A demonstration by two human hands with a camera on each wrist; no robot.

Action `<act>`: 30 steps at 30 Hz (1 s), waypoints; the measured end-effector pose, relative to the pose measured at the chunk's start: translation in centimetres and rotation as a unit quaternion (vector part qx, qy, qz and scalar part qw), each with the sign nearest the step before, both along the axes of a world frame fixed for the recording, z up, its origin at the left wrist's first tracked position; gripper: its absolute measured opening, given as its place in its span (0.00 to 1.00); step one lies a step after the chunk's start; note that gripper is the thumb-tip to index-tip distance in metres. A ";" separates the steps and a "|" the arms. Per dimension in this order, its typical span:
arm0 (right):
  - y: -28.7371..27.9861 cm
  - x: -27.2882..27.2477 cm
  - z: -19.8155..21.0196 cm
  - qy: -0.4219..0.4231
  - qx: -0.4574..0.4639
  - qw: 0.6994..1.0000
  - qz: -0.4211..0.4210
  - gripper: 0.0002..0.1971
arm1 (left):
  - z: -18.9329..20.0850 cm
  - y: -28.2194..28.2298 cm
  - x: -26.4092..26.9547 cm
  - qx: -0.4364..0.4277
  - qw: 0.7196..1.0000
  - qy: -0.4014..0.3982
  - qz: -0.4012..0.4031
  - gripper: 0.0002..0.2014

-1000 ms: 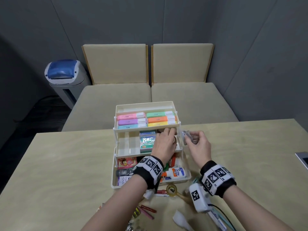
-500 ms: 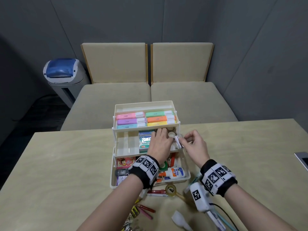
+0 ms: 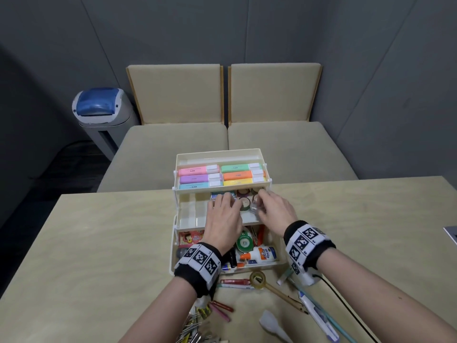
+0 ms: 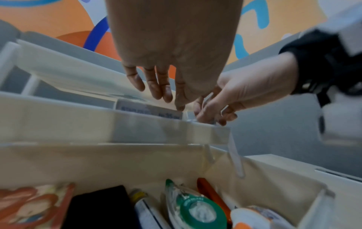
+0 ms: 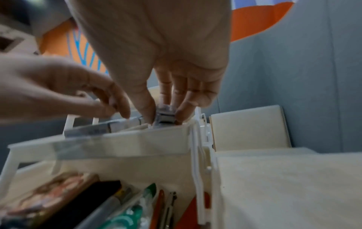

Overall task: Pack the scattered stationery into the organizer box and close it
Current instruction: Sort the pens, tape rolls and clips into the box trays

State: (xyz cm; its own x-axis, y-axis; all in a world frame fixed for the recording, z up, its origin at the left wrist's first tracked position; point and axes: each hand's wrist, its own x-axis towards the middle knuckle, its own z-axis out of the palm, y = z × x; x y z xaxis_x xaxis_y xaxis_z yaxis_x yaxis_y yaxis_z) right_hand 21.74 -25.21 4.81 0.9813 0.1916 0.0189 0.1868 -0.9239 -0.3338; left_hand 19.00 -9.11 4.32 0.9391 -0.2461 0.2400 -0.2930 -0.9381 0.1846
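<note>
Organizer box [image 3: 173, 267] stands open on the counter [image 3: 99, 243], its three tiers stepped back. My right hand [image 3: 274, 214] reaches into the middle tier's right compartment, fingers [image 5: 146, 106] pinching a small clear item [image 5: 164, 115], possibly a stapler; blur hides detail. My left hand [image 3: 223, 219] rests beside it over small boxes [image 3: 221, 195], fingers [image 4: 135, 80] extended and loosely apart. Highlighters [image 3: 197, 170] fill the top tier; a glue bottle [image 3: 259, 254] lies in the bottom.

The pale wooden tabletop [image 3: 99, 243] carries the open organizer box [image 3: 173, 266]. Nearer lie a tape roll [image 3: 257, 279], a red pen [image 3: 235, 281], clips [image 3: 195, 330] and a white scoop [image 3: 273, 324].
</note>
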 end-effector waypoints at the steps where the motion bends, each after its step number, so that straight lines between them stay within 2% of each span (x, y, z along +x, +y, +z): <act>1: 0.1 -0.2 -0.3 -0.012 -0.014 1.000 0.008 0.06 | 0.0 0.3 -0.4 -0.006 1.000 -0.002 -0.002 0.05; 4: 0.4 -0.9 -0.6 -0.022 -0.015 1.000 -0.002 0.07 | -0.2 1.1 -2.2 -0.023 0.999 -0.011 -0.032 0.03; 7: 0.3 -1.5 -0.2 -0.018 0.009 0.999 -0.026 0.07 | -1.0 0.8 -5.4 -0.030 0.995 -0.002 -0.100 0.02; 11: -0.6 -4.1 0.2 -0.042 0.077 0.995 -0.042 0.05 | -4.6 -0.9 -9.8 -0.003 0.974 0.086 -0.208 0.01; 15: -2.2 -8.7 -0.8 -0.039 0.139 0.987 -0.067 0.03 | -7.1 -2.9 -10.8 0.121 0.953 0.170 -0.221 0.12; 18: -3.6 -12.2 -2.3 -0.023 0.177 0.978 -0.110 0.01 | -7.2 -4.1 -10.6 0.153 0.945 0.212 -0.195 0.23; 19: -4.1 -13.0 -2.9 -0.017 0.184 0.975 -0.126 0.01 | -7.3 -4.4 -10.7 0.158 0.945 0.213 -0.193 0.22; 22: -5.5 -14.6 -4.5 0.011 0.193 0.968 -0.162 0.03 | -6.9 -4.3 -10.9 0.115 0.951 0.208 -0.197 0.12; 25: -6.1 -15.1 -5.3 0.027 0.193 0.965 -0.178 0.03 | -4.9 -3.7 -11.1 0.036 0.955 0.176 -0.237 0.10; 27: -6.0 -15.0 -5.4 0.031 0.198 0.963 -0.182 0.04 | -3.0 -3.5 -10.8 -0.040 0.960 0.127 -0.247 0.09; 30: -5.7 -14.6 -5.2 0.026 0.217 0.957 -0.189 0.04 | -0.4 -3.1 -8.5 -0.135 0.977 0.060 -0.155 0.08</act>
